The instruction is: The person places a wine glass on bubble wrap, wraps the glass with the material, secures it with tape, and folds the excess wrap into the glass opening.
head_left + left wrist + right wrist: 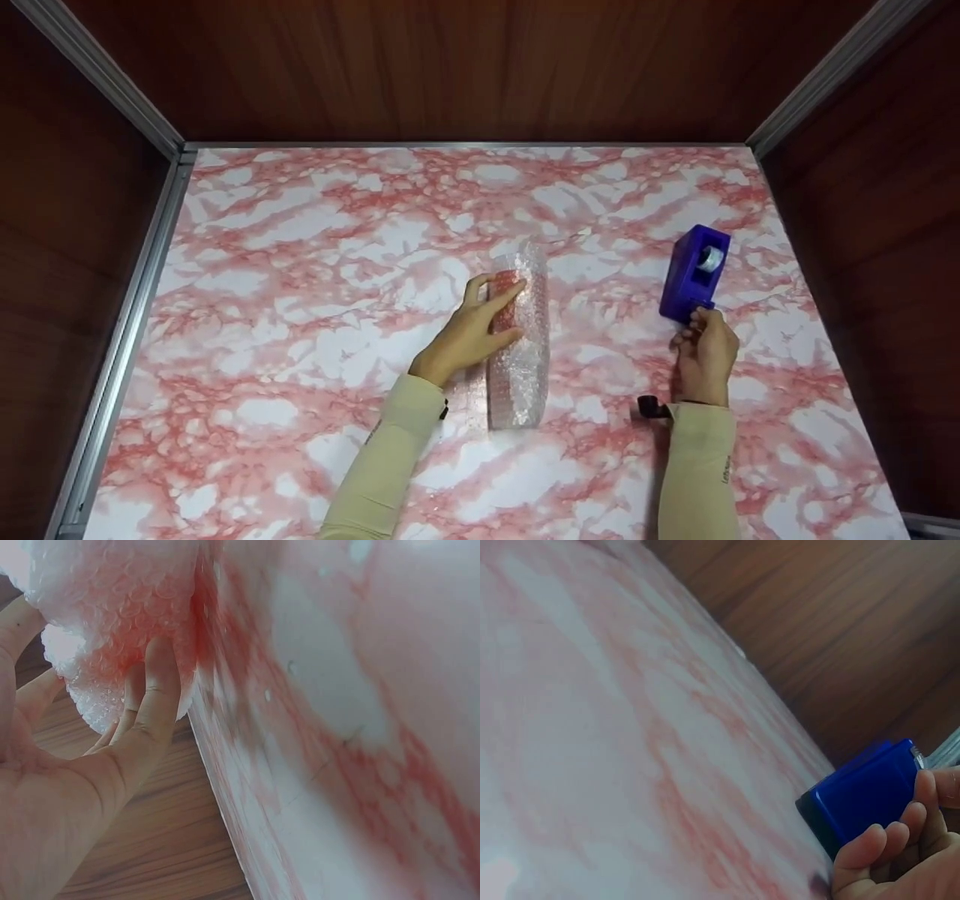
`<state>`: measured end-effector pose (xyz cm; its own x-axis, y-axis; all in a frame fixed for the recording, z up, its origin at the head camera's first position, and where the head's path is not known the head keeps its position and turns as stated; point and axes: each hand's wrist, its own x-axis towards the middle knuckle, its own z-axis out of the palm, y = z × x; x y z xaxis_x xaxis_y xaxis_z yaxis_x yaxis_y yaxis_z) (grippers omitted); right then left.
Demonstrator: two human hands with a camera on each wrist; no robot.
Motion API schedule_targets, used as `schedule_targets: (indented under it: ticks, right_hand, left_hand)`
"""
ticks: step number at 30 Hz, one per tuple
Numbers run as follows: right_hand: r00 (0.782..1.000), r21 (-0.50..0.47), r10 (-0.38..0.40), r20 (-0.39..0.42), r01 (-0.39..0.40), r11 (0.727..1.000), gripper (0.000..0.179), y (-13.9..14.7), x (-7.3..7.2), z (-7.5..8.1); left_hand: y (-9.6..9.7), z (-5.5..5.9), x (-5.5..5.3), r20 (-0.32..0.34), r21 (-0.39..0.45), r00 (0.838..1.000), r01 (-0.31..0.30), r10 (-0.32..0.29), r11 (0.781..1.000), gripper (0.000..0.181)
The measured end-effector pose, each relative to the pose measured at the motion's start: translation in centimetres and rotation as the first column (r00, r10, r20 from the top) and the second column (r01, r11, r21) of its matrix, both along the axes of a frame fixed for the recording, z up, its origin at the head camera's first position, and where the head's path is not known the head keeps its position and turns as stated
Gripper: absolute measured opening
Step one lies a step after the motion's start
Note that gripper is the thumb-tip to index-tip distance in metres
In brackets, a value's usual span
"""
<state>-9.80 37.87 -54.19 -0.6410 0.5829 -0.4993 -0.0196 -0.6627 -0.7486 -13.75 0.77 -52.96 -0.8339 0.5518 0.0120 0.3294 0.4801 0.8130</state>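
A long bundle of clear bubble wrap (521, 375), with something reddish showing through near its far end, lies lengthwise on the table. My left hand (469, 334) holds it from the left, thumb and fingers spread round its upper half. In the left wrist view, bent fingers (156, 682) press against the bubbles. To the right stands a blue-purple tape dispenser (679, 274) carrying a roll of clear tape (709, 259). My right hand (709, 352) is at its near end, thumb and forefinger pinched together at the cutter, where a strip of tape (946, 751) shows.
The table (300, 450) has a red-and-white marbled top. Dark wooden panels (465, 67) with metal edging close it in at the back and both sides. A small black piece (651, 406) sticks out from the right sleeve.
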Motion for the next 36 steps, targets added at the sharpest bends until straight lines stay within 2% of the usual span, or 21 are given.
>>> schedule_targets:
  ticks: [4, 9, 17, 22, 24, 27, 31, 33, 36]
  right_hand:
    - [1.0, 0.078, 0.003, 0.002, -0.003, 0.997, 0.022, -0.5, -0.1, -0.6]
    - [0.999, 0.168, 0.024, -0.04, -0.017, 0.986, 0.025, -0.8, 0.4, -1.5]
    - [0.976, 0.223, 0.197, -0.096, -0.172, 0.96, 0.019, -0.8, 1.4, -2.1]
    - [0.951, 0.306, 0.293, -0.095, -0.252, 0.918, 0.015, -1.2, 1.6, -2.0]
    - [0.942, 0.373, 0.332, -0.046, -0.292, 0.881, 0.013, -1.3, 1.7, -1.9]
    - [0.925, 0.462, 0.38, 0.022, -0.346, 0.817, 0.021, -1.5, 1.9, -1.8]
    - [0.885, 0.552, 0.462, 0.058, -0.414, 0.724, 0.03, -2.2, 2.1, -1.4]
    - [0.852, 0.607, 0.519, 0.065, -0.447, 0.657, 0.03, -2.8, 2.1, -0.8]
    - [0.802, 0.693, 0.588, 0.106, -0.484, 0.535, 0.029, -3.9, 2.3, 0.8]
  left_hand:
    - [0.0, 0.1, 0.1, 0.013, 0.0, 1.0, -0.011, 0.011, 1.0, 0.073]
    - [-0.1, 0.0, 0.2, 0.02, 0.001, 1.0, -0.005, 0.005, 1.0, 0.073]
    - [-0.2, 0.0, 0.1, 0.006, 0.002, 1.0, 0.001, -0.001, 1.0, 0.073]
    - [-0.1, 0.0, 0.1, 0.013, 0.009, 1.0, 0.0, 0.0, 1.0, 0.073]
    - [0.0, 0.0, 0.0, 0.011, 0.008, 1.0, -0.002, 0.002, 1.0, 0.073]
    - [0.1, 0.0, 0.0, 0.015, 0.007, 1.0, -0.002, 0.002, 1.0, 0.074]
    - [0.2, 0.0, 0.0, 0.036, 0.012, 0.999, 0.005, -0.005, 1.0, 0.074]
    - [0.2, 0.1, -0.1, 0.041, 0.012, 0.999, 0.007, -0.008, 1.0, 0.074]
    - [0.2, 0.1, -0.1, 0.036, 0.012, 0.999, 0.006, -0.007, 1.0, 0.074]
